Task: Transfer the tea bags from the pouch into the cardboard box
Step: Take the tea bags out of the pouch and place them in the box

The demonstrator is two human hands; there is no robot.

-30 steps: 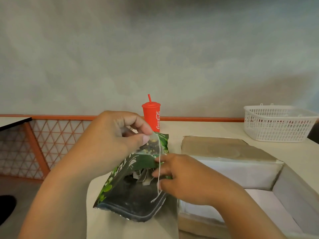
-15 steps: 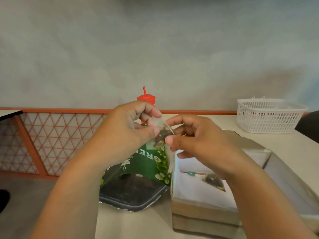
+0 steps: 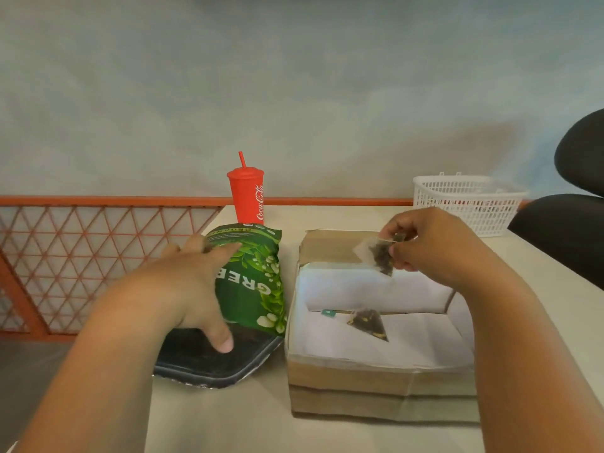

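Head view: your right grip pinches 1 tea bag above the far end of the cardboard box, where a second tea bag lies inside. Your left grip curls round the green pouch, which stands on the worktop just beside the box.

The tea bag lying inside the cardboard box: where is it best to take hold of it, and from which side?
Pinch the peak of the translucent pyramid-shaped tea bag from straight above with two fingers. The brown cardboard box has walls on every side and only its top is open, so a sideways approach seems blocked.
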